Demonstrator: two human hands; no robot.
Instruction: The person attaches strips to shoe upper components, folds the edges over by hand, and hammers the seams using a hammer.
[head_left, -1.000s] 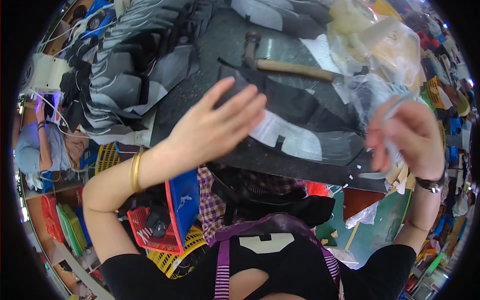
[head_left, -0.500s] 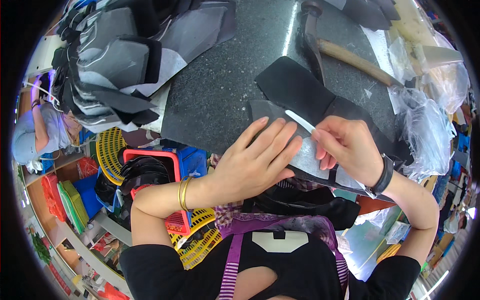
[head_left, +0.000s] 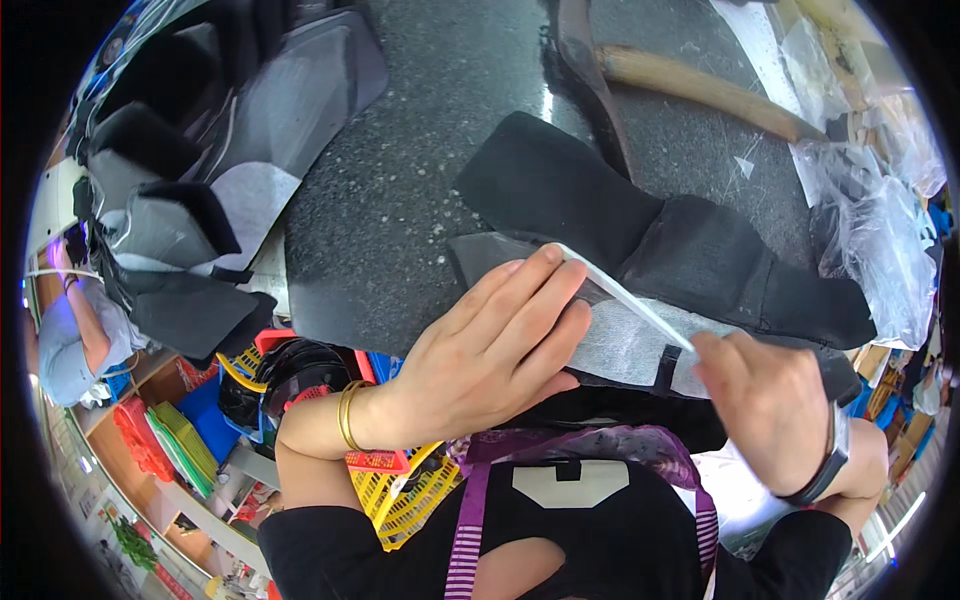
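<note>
A narrow white strip (head_left: 628,298) runs slantwise along the edge of a dark fabric piece with a pale grey lining (head_left: 625,350). My right hand (head_left: 775,410), slightly blurred, pinches the strip's lower right end. Flat on the piece lies my left hand (head_left: 490,350), fingers stretched out, a fingertip touching the strip's upper left end. Its palm holds nothing. Beyond the strip, black panels (head_left: 560,180) of the same work spread to the right across the dark speckled worktop (head_left: 400,200). A short black band (head_left: 666,368) crosses the pale lining near my right hand.
A hammer with a wooden handle (head_left: 700,88) rests at the back. Stacked black and grey pieces (head_left: 290,100) cover the left side. Crumpled clear plastic (head_left: 870,240) lies at right. Below left are yellow baskets (head_left: 395,510); another person (head_left: 85,330) is at far left.
My right hand has moved right and down, and a longer length of white strip now shows between my hands. My left hand has stayed on the piece. The whole view has shifted.
</note>
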